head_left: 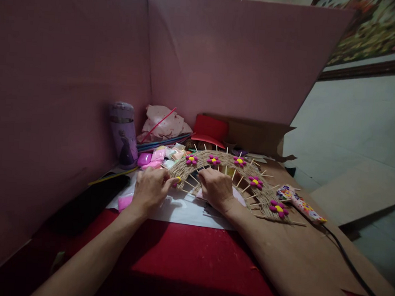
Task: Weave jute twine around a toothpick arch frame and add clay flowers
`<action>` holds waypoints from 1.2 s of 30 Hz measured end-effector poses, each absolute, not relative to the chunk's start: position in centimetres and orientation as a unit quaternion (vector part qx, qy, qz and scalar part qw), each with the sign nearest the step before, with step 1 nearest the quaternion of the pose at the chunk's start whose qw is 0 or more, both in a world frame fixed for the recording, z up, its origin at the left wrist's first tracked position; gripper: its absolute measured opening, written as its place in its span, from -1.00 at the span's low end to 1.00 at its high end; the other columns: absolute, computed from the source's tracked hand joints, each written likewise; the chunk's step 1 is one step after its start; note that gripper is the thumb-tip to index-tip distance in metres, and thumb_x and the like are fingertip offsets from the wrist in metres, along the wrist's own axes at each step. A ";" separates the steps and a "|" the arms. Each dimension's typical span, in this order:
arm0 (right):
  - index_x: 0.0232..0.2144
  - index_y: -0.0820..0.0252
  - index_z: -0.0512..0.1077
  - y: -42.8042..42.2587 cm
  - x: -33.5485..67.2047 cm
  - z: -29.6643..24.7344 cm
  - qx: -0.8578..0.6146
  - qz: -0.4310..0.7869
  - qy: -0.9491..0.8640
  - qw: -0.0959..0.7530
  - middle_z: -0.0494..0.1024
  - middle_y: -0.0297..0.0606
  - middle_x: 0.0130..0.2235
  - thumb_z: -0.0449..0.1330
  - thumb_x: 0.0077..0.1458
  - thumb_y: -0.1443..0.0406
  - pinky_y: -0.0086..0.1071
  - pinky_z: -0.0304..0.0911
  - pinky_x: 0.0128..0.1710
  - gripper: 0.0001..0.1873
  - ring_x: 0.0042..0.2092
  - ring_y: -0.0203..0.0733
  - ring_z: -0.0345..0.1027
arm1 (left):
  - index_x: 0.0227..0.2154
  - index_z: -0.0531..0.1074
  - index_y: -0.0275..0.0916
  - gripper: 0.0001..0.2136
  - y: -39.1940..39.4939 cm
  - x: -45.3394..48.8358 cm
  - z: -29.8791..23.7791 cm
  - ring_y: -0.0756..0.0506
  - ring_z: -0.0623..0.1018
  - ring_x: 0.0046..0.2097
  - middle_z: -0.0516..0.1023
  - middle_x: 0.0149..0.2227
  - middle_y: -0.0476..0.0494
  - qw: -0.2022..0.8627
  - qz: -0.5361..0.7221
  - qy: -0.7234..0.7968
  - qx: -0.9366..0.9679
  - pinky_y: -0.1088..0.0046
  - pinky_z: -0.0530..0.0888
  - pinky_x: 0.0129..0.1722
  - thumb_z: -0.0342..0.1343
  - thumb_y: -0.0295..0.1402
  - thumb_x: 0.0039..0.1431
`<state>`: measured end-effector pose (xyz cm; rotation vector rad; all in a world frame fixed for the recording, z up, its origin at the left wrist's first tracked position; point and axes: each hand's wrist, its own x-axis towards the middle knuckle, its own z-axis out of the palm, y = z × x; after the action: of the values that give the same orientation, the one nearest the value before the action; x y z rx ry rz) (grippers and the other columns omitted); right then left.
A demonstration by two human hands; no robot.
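At left hand (152, 185), magenta-flowered twine arch (227, 159)

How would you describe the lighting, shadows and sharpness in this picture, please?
Head view: dim light, with the pinkish panel at left in shade; head view: a shadow on the white sheet beside the left hand; head view: woven arch fairly clear, framed picture at upper right smeared and darkened.

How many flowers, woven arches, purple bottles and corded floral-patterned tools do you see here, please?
Flowers: 6, one partly covered by the left hand
Woven arch: 1
Purple bottle: 1
Corded floral-patterned tool: 1
Total: 9
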<state>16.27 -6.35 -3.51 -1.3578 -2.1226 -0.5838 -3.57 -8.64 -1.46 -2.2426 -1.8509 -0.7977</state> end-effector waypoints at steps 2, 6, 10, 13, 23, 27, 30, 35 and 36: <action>-0.41 0.20 0.42 -6.3 16.3 -3.5 -0.504 -0.217 -0.790 0.273 0.51 -0.28 -0.41 0.04 0.15 0.32 -0.37 -0.13 -0.47 -0.82 -0.40 -0.29 0.30 | -0.51 0.42 -0.22 -0.71 -8.9 -3.3 -1.6 -0.20 0.41 -0.21 0.52 -0.41 -0.14 0.118 -0.231 -0.603 -0.754 0.27 0.18 -0.26 0.00 -0.11 0.13; -0.39 0.20 0.43 -6.3 16.3 -3.6 -0.505 -0.214 -0.791 0.272 0.52 -0.27 -0.39 0.03 0.15 0.32 -0.38 -0.13 -0.47 -0.82 -0.40 -0.29 0.30 | -0.43 0.43 -0.25 -0.71 -9.2 -2.9 -1.9 -0.25 0.40 -0.20 0.53 -0.36 -0.22 0.178 -0.189 -0.573 -0.777 0.20 0.16 -0.25 -0.06 -0.15 0.18; -0.40 0.19 0.43 -6.4 16.3 -3.5 -0.507 -0.217 -0.791 0.265 0.52 -0.27 -0.39 0.02 0.16 0.31 -0.37 -0.12 -0.47 -0.81 -0.39 -0.28 0.31 | -0.39 0.42 -0.25 -0.70 -9.2 -2.7 -2.2 -0.27 0.38 -0.17 0.53 -0.33 -0.24 0.198 -0.184 -0.546 -0.793 0.18 0.14 -0.25 -0.15 -0.22 0.23; -0.38 0.19 0.43 -6.4 16.3 -3.4 -0.511 -0.219 -0.790 0.260 0.52 -0.27 -0.39 0.04 0.16 0.31 -0.36 -0.11 -0.47 -0.82 -0.38 -0.27 0.32 | -0.39 0.43 -0.25 -0.70 -9.2 -2.7 -2.2 -0.27 0.39 -0.18 0.53 -0.32 -0.26 0.197 -0.181 -0.551 -0.791 0.18 0.15 -0.25 -0.16 -0.23 0.23; -0.38 0.19 0.44 -6.4 16.3 -3.6 -0.510 -0.209 -0.790 0.269 0.52 -0.27 -0.39 0.02 0.17 0.30 -0.37 -0.10 -0.46 -0.80 -0.37 -0.26 0.33 | -0.34 0.43 -0.18 -0.67 -9.3 -3.2 -1.3 -0.18 0.49 -0.31 0.54 -0.38 -0.18 0.079 -0.162 -0.650 -0.738 0.35 0.19 -0.38 -0.21 -0.16 0.24; -0.39 0.19 0.43 -6.3 16.3 -3.6 -0.507 -0.210 -0.790 0.271 0.52 -0.27 -0.39 0.03 0.17 0.30 -0.37 -0.11 -0.46 -0.81 -0.38 -0.27 0.32 | -0.35 0.42 -0.15 -0.65 -9.2 -3.0 -1.4 -0.18 0.50 -0.32 0.55 -0.35 -0.17 0.034 -0.139 -0.681 -0.718 0.40 0.16 -0.45 -0.17 -0.06 0.19; -0.39 0.19 0.44 -6.4 16.3 -3.5 -0.508 -0.212 -0.789 0.273 0.52 -0.27 -0.40 0.04 0.16 0.31 -0.37 -0.12 -0.47 -0.81 -0.39 -0.28 0.31 | -0.36 0.44 -0.14 -0.63 -9.0 -3.2 -1.2 -0.15 0.50 -0.31 0.54 -0.35 -0.16 0.004 -0.149 -0.685 -0.713 0.42 0.16 -0.45 -0.19 -0.04 0.19; -0.38 0.20 0.44 -6.5 16.3 -3.5 -0.506 -0.210 -0.791 0.273 0.52 -0.26 -0.39 0.03 0.15 0.32 -0.37 -0.11 -0.47 -0.81 -0.39 -0.29 0.30 | -0.40 0.48 -0.13 -0.58 -8.9 -3.5 -0.8 -0.12 0.48 -0.36 0.52 -0.44 -0.13 -0.050 -0.165 -0.691 -0.702 0.44 0.14 -0.49 -0.17 0.01 0.15; -0.38 0.20 0.44 -6.5 16.3 -3.5 -0.507 -0.211 -0.790 0.272 0.52 -0.26 -0.39 0.03 0.15 0.32 -0.37 -0.11 -0.47 -0.81 -0.39 -0.29 0.30 | -0.41 0.49 -0.14 -0.58 -8.9 -3.5 -0.8 -0.12 0.48 -0.37 0.52 -0.44 -0.14 -0.049 -0.169 -0.692 -0.700 0.44 0.13 -0.49 -0.15 0.03 0.13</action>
<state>16.31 -6.46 -3.48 -1.3638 -2.1280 -0.5677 -3.51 -8.95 -0.81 -2.2721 -2.2435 -0.5486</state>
